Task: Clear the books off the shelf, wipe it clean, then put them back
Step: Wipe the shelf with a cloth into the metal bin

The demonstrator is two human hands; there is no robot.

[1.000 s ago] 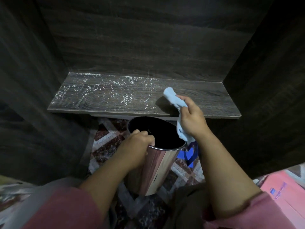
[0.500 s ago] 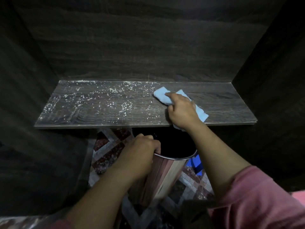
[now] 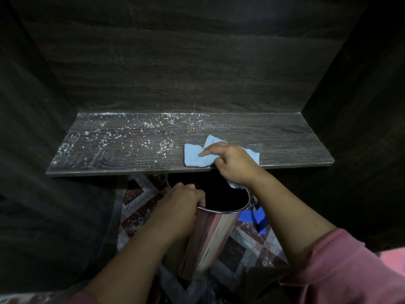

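Right hand (image 3: 235, 165) grips light blue cloth (image 3: 195, 156) on shelf (image 3: 285, 148) front edge. Left hand (image 3: 182, 205) clasps rim of metal bin (image 3: 210, 235) held below shelf. White crumbs (image 3: 131, 137) scattered over shelf's left part.

The shelf (image 3: 289, 143) spans the alcove, with the back wall (image 3: 197, 69) behind it and a side wall at each end. Specks (image 3: 122, 137) lie over its left half and rear edge. The cloth (image 3: 192, 156) lies right of centre at the front edge, held under the right grip (image 3: 234, 163). Below that edge, over the floor (image 3: 140, 202), is the bin (image 3: 210, 238), with the left grip (image 3: 182, 207) on its left rim
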